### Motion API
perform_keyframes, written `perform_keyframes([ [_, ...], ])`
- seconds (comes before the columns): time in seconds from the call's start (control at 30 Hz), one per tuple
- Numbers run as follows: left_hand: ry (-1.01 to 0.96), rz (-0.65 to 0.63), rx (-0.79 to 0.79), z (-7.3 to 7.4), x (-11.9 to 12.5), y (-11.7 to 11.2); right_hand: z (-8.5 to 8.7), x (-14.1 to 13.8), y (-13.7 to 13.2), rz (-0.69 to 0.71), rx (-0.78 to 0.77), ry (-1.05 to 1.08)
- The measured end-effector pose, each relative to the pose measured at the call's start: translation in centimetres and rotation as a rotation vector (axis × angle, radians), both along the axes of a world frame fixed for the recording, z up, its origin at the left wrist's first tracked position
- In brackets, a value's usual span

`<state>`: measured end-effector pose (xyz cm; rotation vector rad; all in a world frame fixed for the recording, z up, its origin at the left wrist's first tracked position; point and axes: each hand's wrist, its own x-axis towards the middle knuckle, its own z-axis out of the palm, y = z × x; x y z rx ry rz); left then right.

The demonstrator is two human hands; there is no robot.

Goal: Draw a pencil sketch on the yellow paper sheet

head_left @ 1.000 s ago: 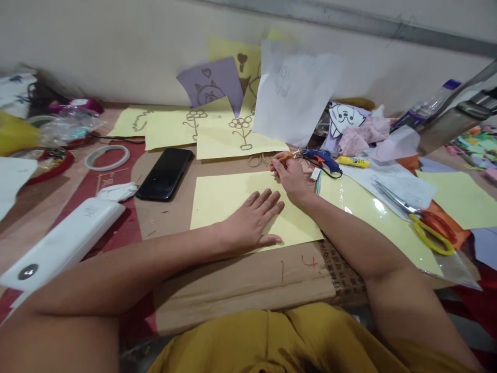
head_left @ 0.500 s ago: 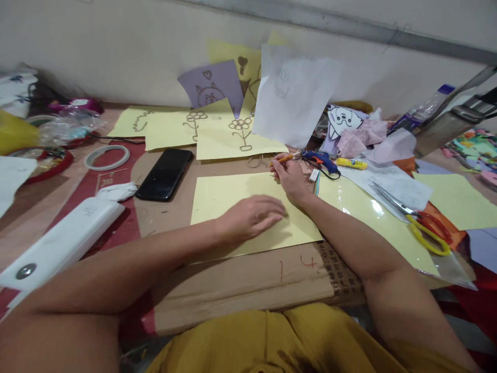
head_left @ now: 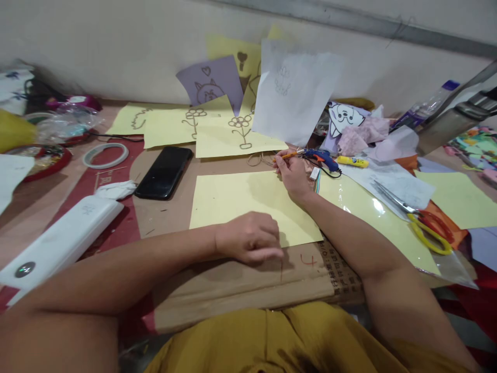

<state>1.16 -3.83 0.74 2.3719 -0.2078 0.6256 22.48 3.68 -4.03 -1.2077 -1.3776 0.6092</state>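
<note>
Head view: your right hand (head_left: 294, 177) pinches a pencil (head_left: 288, 155); your left hand (head_left: 248, 237), fingers curled together, overlaps an undrawn-looking yellow sheet (head_left: 233, 194). Flower drawings (head_left: 239, 123) behind look finished.

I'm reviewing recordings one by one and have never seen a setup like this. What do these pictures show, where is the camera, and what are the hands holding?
There is no machine here: these are one person's bare hands. Every picture comes from one camera worn on the head, looking forward and down. The right hand holds a slim orange pencil. The left hand is loosely curled at the near edge of a pale yellow paper sheet, with nothing visible in its grip. The sheet lies on brown cardboard. To the left are a black smartphone and a white ring-shaped tape roll; to the right, a blue-and-orange glue gun and metal scissors with red and yellow handles.
</note>
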Motion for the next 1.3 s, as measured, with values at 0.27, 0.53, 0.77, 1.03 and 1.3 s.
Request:
perform_keyframes([
  [0.27, 0.357, 0.574, 0.218, -2.0, 0.4, 3.4, 0.4, -0.4, -0.9, 0.010, 0.023, -0.097],
  [0.53, 0.424, 0.572, 0.265, -2.0, 0.5, 3.4, 0.5, -0.5, -1.1, 0.006, 0.030, -0.130],
  [0.77, 0.437, 0.573, 0.258, -1.9, 0.6, 3.5, 0.9, -0.7, -1.4, 0.018, 0.040, -0.159],
  [1.03, 0.407, 0.566, 0.282, -2.1, 0.6, 3.5, 0.8, -0.7, -1.6, 0.038, 0.029, -0.183],
  [1.3, 0.386, 0.555, 0.285, -2.2, 0.5, 3.4, 1.0, -0.7, -1.7, 0.036, 0.051, -0.220],
])
